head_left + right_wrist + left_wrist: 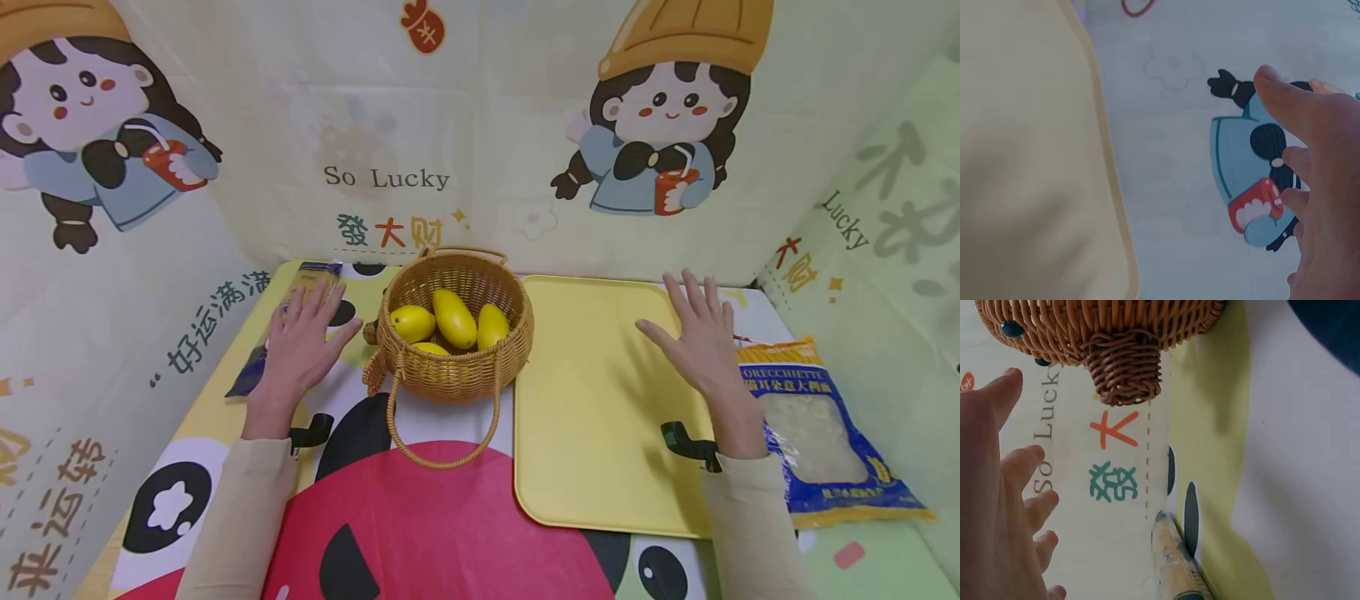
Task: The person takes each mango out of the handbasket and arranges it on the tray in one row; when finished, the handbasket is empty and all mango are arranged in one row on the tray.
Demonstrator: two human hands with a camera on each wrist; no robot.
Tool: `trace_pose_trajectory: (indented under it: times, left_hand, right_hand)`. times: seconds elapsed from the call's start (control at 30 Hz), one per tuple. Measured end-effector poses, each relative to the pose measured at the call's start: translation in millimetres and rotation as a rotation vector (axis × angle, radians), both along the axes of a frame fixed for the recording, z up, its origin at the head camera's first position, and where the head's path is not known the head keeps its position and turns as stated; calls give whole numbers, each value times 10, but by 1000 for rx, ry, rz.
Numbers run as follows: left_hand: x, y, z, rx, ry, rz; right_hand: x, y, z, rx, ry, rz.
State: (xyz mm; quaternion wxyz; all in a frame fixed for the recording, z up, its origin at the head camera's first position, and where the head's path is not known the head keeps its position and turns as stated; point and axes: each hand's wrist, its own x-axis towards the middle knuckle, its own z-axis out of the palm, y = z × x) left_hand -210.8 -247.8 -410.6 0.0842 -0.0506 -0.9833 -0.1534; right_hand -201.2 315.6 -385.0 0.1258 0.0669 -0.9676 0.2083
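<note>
My left hand [302,342] is spread above the left side of the table, holding nothing and overlapping a long pasta packet [318,273] in the head view. Over the right edge of a yellow tray [592,433], my right hand [701,346] is also spread and holds nothing; its shadow falls on the tray. Between the hands stands a round wicker basket [450,383] with several yellow mangoes [454,319] inside. One basket handle [442,464] hangs down at the front. The left wrist view shows the basket's woven knob [1124,369] beyond the left fingers.
A blue and orange bag of orecchiette [817,433] lies at the right, partly behind the right forearm. Printed cloth walls [480,125] enclose the table at the back and both sides. The tabletop cover [442,525] carries a large red pattern in front.
</note>
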Motion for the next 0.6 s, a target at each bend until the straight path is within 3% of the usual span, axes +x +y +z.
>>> trace_pose_trajectory:
  times: [0.6]
  left_hand:
    - [-15, 173, 45, 73, 31, -66]
  right_hand:
    - [-224, -566, 319, -4, 53, 153]
